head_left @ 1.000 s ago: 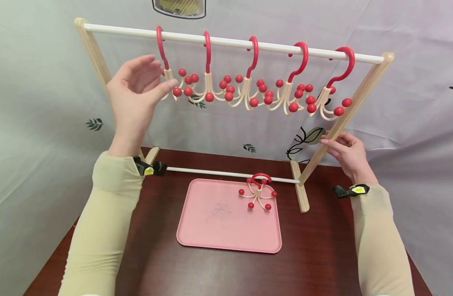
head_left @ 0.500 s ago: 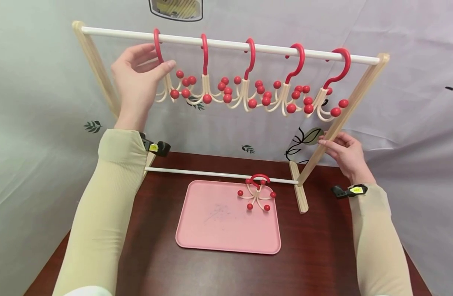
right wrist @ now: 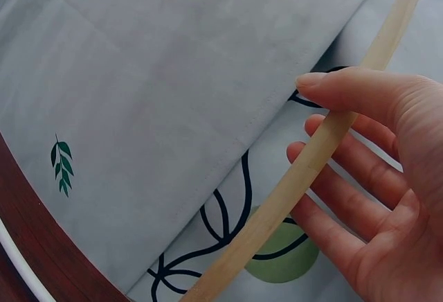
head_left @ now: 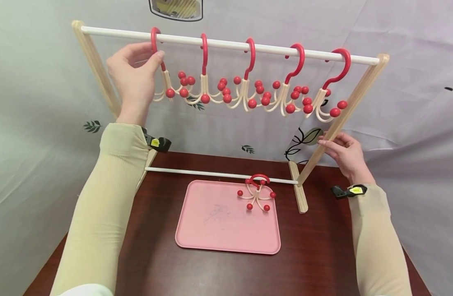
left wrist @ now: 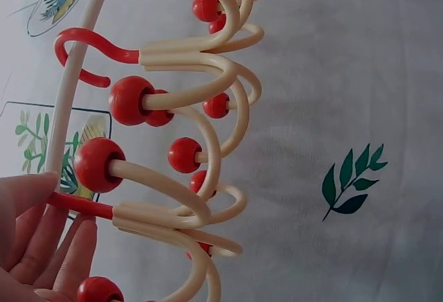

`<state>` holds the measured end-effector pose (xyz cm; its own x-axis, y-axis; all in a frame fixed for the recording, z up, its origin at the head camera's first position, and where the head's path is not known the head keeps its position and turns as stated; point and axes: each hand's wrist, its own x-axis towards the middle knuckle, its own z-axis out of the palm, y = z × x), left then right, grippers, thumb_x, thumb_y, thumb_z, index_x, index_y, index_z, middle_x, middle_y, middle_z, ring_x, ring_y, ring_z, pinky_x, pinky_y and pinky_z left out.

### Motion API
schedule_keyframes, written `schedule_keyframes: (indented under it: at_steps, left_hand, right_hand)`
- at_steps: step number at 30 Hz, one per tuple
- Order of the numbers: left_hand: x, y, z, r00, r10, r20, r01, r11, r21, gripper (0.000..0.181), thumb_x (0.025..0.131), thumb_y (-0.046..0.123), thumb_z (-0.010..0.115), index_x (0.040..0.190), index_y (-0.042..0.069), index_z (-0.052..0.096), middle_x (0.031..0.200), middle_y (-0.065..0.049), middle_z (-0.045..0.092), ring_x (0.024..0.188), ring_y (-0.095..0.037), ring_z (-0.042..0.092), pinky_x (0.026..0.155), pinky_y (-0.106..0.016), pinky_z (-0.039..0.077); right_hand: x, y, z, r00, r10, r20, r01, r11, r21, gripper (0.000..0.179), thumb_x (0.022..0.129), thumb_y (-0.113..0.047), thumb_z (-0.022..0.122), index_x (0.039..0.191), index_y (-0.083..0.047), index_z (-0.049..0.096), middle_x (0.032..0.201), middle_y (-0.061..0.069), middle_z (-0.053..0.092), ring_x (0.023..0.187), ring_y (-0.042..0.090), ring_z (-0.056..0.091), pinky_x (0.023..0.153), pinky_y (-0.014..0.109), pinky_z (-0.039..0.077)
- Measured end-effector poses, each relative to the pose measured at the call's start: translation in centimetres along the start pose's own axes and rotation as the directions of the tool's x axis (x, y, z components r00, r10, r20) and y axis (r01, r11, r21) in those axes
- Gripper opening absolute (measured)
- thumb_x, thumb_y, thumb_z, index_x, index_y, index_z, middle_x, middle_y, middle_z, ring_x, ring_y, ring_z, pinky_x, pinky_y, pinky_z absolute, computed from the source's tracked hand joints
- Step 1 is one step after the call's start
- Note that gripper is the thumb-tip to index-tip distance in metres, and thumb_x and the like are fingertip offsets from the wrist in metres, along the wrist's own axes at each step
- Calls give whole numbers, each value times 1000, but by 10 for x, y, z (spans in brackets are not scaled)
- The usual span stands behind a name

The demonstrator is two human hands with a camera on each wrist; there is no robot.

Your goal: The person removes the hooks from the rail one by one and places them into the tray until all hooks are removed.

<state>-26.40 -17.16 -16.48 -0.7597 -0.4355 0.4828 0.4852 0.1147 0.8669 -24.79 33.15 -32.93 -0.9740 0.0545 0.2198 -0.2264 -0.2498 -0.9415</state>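
Note:
In the head view, my left hand (head_left: pixel 133 78) pinches the red hook of the leftmost octopus-style hanger (head_left: pixel 166 78), which hangs on the rack's white top rod (head_left: pixel 119 33). Thumb and fingers (left wrist: pixel 76 253) meet around that hook in the left wrist view. Several like hangers, such as the middle one (head_left: pixel 245 84), hang in a row to its right, with cream curved arms and red ball tips. My right hand (head_left: pixel 347 158) holds the rack's right wooden post (head_left: pixel 349 107), thumb in front and fingers behind; the right wrist view shows the post (right wrist: pixel 304 170) between them.
On the dark red-brown table (head_left: pixel 322 246), a pink tray (head_left: pixel 226 234) lies in front of the rack. Another hanger (head_left: pixel 257 194) rests at its back right corner. A lower white rod (head_left: pixel 196 172) joins the rack's feet (head_left: pixel 299 195). Patterned cloth (head_left: pixel 211 131) hangs behind.
My left hand has moved onto the leftmost hanger's hook, taken hold of it and shifted it slightly left along the rod. The right hand stays on the post.

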Motion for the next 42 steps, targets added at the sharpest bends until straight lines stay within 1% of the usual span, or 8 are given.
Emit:
schedule_keyframes:
  at_steps: [7,12,20,23,27,30,35,42]
  left_hand:
    - [-7,10,-1,999,9,-39,-9,1000,2,19,88,16,82,108,16,80,110,-2,74,103,-16,68,97,-22,48]
    - [-11,19,-5,999,14,-51,-14,1000,1,21,88,17,83,109,15,79,112,-1,73,104,-15,68,98,-22,48]
    - [-15,29,-13,985,87,-148,-102,990,-95,15,85,9,84,100,10,79,106,-6,73,100,-20,69,95,-24,50]
    - [-16,30,-20,981,83,-173,-111,981,-161,16,83,7,86,97,8,78,105,-8,73,98,-22,70,94,-25,51]
    - [-20,28,-30,978,80,-194,-125,965,-233,19,80,6,88,96,5,78,105,-11,72,95,-25,70,90,-27,55]
    - [-27,24,-38,973,107,-206,-150,967,-207,19,80,7,88,96,4,78,104,-13,72,95,-27,70,85,-27,56]
    - [-42,14,-49,972,116,-203,-151,974,-167,21,81,10,88,98,4,78,105,-15,71,96,-27,71,82,-30,55]
    - [-58,-4,-62,986,42,-161,-72,981,-183,24,78,6,89,99,1,78,101,-16,73,91,-23,73,84,-28,56]
  right_hand:
    - [-1,1,1,1000,12,-8,-12,1000,-25,24,90,10,71,110,-3,74,104,9,76,95,18,74,82,28,59]
    - [-1,2,0,1000,16,-5,-16,1000,-17,23,90,10,71,110,-3,74,104,9,76,95,18,74,82,29,59]
    - [-1,2,0,1000,13,-4,-13,1000,-8,24,90,11,71,110,-2,74,105,12,75,95,19,74,82,29,59]
    - [-1,1,0,1000,11,-2,-11,1000,-13,24,90,10,71,111,-1,73,105,12,75,95,19,74,82,29,59]
    - [-1,0,0,1000,11,0,-11,1000,-10,24,90,11,70,112,-1,73,105,10,76,96,19,74,82,29,59]
    - [-1,0,0,1000,14,0,-14,1000,-3,24,91,11,70,111,-1,73,104,10,76,96,19,74,82,29,59]
    - [0,0,0,1000,17,-2,-17,1000,5,25,91,12,69,111,0,73,104,10,76,95,20,74,82,29,59]
    - [1,-1,0,1000,8,1,-8,1000,18,28,90,12,69,118,8,67,104,11,76,96,20,74,82,29,59]
